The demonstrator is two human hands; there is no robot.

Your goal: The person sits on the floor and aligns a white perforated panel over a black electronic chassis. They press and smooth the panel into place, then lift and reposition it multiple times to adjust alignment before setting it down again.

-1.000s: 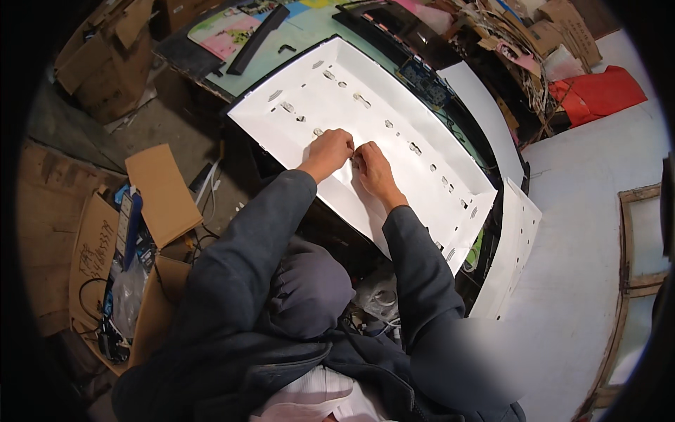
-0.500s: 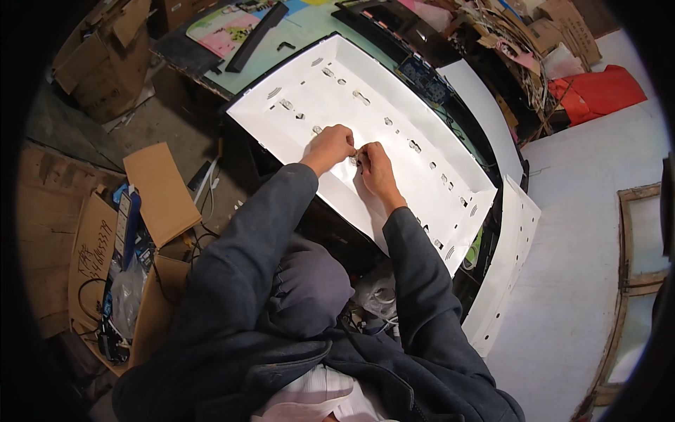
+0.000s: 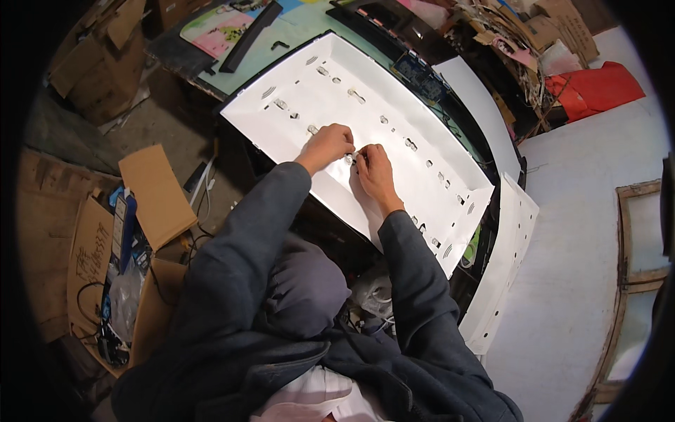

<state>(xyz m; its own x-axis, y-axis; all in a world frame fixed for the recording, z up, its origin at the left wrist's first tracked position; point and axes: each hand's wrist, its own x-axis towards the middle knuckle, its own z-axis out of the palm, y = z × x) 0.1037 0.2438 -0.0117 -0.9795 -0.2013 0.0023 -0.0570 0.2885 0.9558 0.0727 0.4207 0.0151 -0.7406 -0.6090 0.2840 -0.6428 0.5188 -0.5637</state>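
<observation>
Beneath both hands: white tray-like panel point(image 3: 411, 186), spreading out past the fingers on every side.
Left hand point(image 3: 329, 148): thumb and fingertips drawn together low over the panel; whether they grasp anything, I cannot tell.
Right hand point(image 3: 375, 172): fingers curled inward, tips facing the left hand's across a narrow gap; any grasp is hidden.
Small fitting point(image 3: 349, 160): on the panel, just below the left fingertips and beside the right ones; contact unclear.
Green tabletop point(image 3: 295, 42): beyond the panel's far left corner.
</observation>
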